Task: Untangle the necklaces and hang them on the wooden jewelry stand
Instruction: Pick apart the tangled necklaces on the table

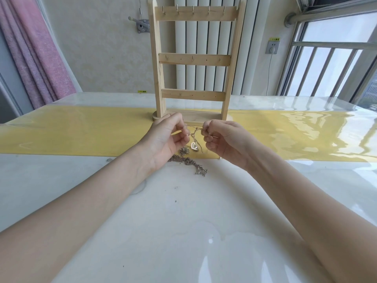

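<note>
A wooden jewelry stand [193, 58] with three hooked crossbars rises upright at the table's far middle; its hooks are bare. Just in front of its base, my left hand [167, 137] and my right hand [222, 139] each pinch a thin gold chain [194, 127] stretched between them. A heart-shaped pendant [194, 146] dangles from that chain. Below the hands, a tangled heap of necklaces [189, 162] lies on the table, partly hidden by my left wrist.
The glossy white table [183, 221] carries a yellow strip [81, 131] across its middle. A white radiator [206, 37] and wall stand behind the stand, pink curtains [34, 58] at the left, a barred window [330, 68] at the right.
</note>
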Demonstrator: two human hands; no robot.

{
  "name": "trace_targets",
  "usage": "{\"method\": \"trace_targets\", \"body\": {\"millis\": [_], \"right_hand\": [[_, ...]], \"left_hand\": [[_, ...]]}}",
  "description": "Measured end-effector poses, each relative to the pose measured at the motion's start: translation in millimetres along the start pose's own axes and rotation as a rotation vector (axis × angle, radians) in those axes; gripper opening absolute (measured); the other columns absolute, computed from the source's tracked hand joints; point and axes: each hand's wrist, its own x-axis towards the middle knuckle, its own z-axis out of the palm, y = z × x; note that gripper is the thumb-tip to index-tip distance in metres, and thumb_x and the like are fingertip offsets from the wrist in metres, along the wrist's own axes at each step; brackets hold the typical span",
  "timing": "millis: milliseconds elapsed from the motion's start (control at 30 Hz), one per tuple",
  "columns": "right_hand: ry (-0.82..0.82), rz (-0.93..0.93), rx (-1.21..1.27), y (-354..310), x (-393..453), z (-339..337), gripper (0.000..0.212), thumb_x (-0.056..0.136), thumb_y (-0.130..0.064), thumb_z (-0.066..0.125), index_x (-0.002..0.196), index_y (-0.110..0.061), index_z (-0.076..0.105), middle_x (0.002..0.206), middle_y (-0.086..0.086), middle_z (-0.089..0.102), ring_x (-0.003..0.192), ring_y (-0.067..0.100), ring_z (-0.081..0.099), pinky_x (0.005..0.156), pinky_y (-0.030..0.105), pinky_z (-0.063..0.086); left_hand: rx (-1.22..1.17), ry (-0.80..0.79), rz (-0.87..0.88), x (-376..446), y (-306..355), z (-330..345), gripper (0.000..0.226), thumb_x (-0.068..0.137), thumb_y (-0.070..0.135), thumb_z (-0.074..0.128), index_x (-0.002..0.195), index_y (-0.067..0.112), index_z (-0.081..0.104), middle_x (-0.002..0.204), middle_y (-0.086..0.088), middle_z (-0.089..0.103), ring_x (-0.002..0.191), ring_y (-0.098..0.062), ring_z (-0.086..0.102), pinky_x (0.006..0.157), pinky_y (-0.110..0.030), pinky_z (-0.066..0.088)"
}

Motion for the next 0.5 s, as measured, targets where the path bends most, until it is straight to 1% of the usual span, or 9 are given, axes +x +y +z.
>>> {"method": "trace_targets", "body": {"millis": [100,133,200,233,300,367,433,500], "right_hand": [[0.062,-0.014,0.031,-1.6,1.0,-5.9,0.029,0.087,0.007,0.04,0.066,-0.008,0.054,0.065,0.002,0.046,0.056,0.014,0.037,0.05,0.019,0.034],[0.076,-0.014,0.048,-2.3,1.3,-7.6,0.029,0.087,0.006,0.041,0.066,-0.009,0.054,0.065,0.002,0.046,0.057,0.015,0.039,0.052,0.02,0.035],[0.088,-0.021,0.095,-3.7,0.9,-9.8,0.028,0.087,0.004,0.042,0.067,-0.01,0.053,0.066,0.002,0.047,0.056,0.015,0.045,0.054,0.02,0.038],[0.088,-0.031,0.117,-3.8,1.0,-9.9,0.028,0.088,0.003,0.042,0.067,-0.01,0.053,0.067,0.002,0.048,0.057,0.015,0.049,0.054,0.019,0.041],[0.083,-0.056,0.143,-3.3,1.3,-8.3,0.029,0.09,0.003,0.043,0.067,-0.01,0.055,0.068,0.002,0.05,0.058,0.014,0.056,0.056,0.018,0.046],[0.072,-0.081,0.148,-1.7,1.8,-6.6,0.03,0.091,0.003,0.044,0.067,-0.01,0.056,0.068,0.003,0.051,0.059,0.014,0.061,0.06,0.018,0.048],[0.062,-0.097,0.141,-1.0,2.4,-6.9,0.029,0.09,0.005,0.045,0.068,-0.009,0.057,0.068,0.003,0.051,0.06,0.014,0.062,0.063,0.019,0.047],[0.066,-0.109,0.107,-0.5,2.7,-8.1,0.028,0.089,0.006,0.045,0.069,-0.008,0.057,0.068,0.003,0.052,0.061,0.014,0.061,0.064,0.02,0.046]], "left_hand": [[0.058,-0.022,-0.001,-0.5,0.9,0.2,0.021,0.084,-0.005,0.043,0.073,0.013,0.042,0.063,-0.001,0.041,0.041,-0.008,0.038,0.042,-0.016,0.035],[0.116,-0.039,0.01,-0.5,0.6,-0.1,0.022,0.085,-0.006,0.046,0.074,0.014,0.043,0.061,0.001,0.042,0.042,-0.008,0.036,0.042,-0.017,0.033],[0.366,-0.044,0.058,-0.6,-2.8,-1.4,0.023,0.085,-0.006,0.053,0.079,0.015,0.047,0.055,0.005,0.045,0.044,-0.007,0.034,0.046,-0.018,0.031],[0.497,-0.038,0.081,-0.7,-5.0,-2.1,0.023,0.084,-0.005,0.055,0.082,0.016,0.049,0.056,0.005,0.046,0.044,-0.007,0.034,0.047,-0.018,0.03],[0.633,-0.018,0.105,-1.7,-8.8,-1.8,0.019,0.085,-0.002,0.057,0.082,0.016,0.051,0.06,0.002,0.047,0.041,-0.006,0.034,0.045,-0.017,0.03],[0.657,0.007,0.115,-2.3,-10.2,-0.9,0.015,0.088,0.003,0.056,0.08,0.016,0.052,0.061,0.001,0.047,0.037,-0.005,0.031,0.043,-0.017,0.027],[0.656,0.008,0.122,-3.0,-10.1,0.1,0.014,0.09,0.007,0.055,0.08,0.016,0.053,0.058,0.002,0.047,0.036,-0.005,0.03,0.043,-0.017,0.026],[0.677,0.006,0.13,-3.1,-9.9,-0.4,0.013,0.091,0.012,0.056,0.079,0.017,0.055,0.052,0.004,0.048,0.037,-0.004,0.033,0.042,-0.014,0.029]]}}
